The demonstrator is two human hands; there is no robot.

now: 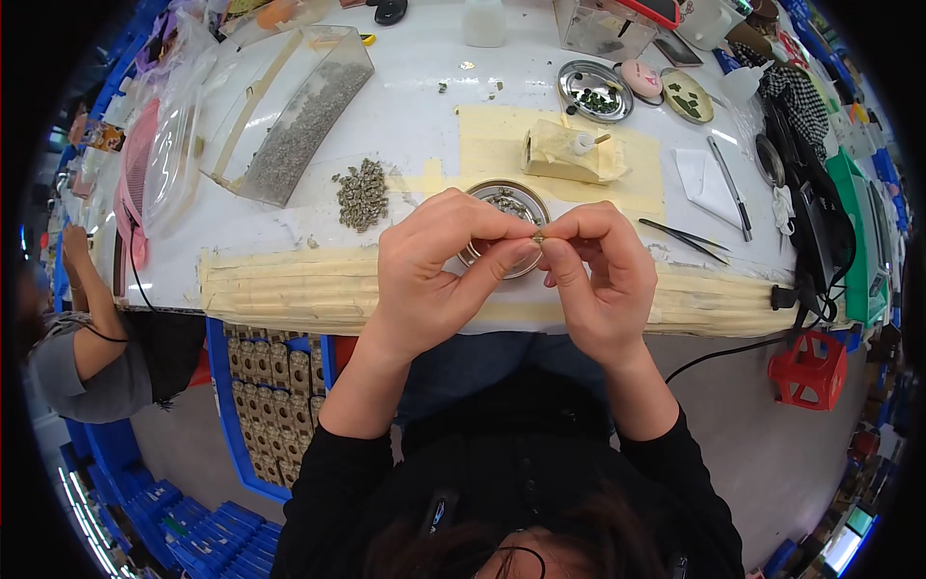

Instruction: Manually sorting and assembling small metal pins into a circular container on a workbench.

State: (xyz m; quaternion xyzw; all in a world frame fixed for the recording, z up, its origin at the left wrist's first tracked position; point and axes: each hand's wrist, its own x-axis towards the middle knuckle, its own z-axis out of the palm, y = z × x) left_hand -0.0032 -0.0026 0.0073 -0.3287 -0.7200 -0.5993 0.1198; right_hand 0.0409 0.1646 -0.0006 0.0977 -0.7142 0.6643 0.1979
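My left hand [439, 265] and my right hand [603, 275] meet over a round metal dish [479, 185]. Thumb and forefinger of each are pinched together on one tiny metallic piece [539, 238], too small to name. Small metal bits lie inside the dish, partly hidden behind my fingers. To the left of my left hand is a loose pile of small metal parts [362, 196]. Beyond my hands stands a tape-wrapped block [574, 154] with a small white-tipped bottle [585, 144] on it. Black tweezers [683, 240] lie to the right of my right hand.
A clear bin [307, 116] full of small grey parts stands at the left. Two dishes with dark green pieces, a metal one [596, 91] and a pale one [687, 96], sit at the far right. A pen [729, 188] lies near white paper. Another person [87, 338] sits at left.
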